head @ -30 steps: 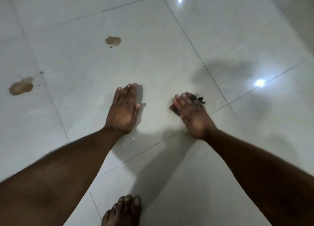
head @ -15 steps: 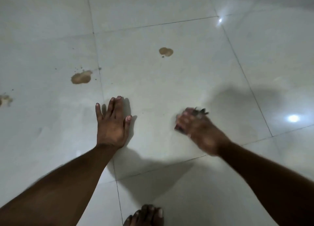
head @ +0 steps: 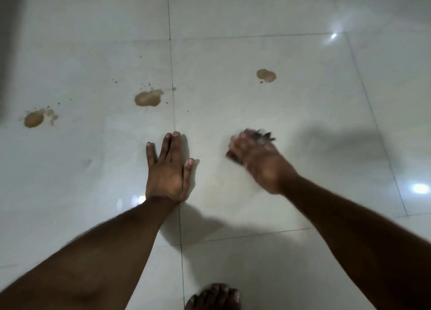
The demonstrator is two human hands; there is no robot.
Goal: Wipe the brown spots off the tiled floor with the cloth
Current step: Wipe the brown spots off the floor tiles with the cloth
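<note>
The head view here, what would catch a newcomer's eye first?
Three brown splashes on the glossy white tiled floor: one far left, one beside a grout line, one further right. Nearer, the left hand presses flat on the floor, while the blurred right hand grips a small dark cloth.

We're indoors, likely a home: glossy white tiled floor, a bare foot at 6 o'clock.

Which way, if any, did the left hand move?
Yes, leftward: the left hand lay wholly right of the grout line a second ago and now rests flat across it.
</note>
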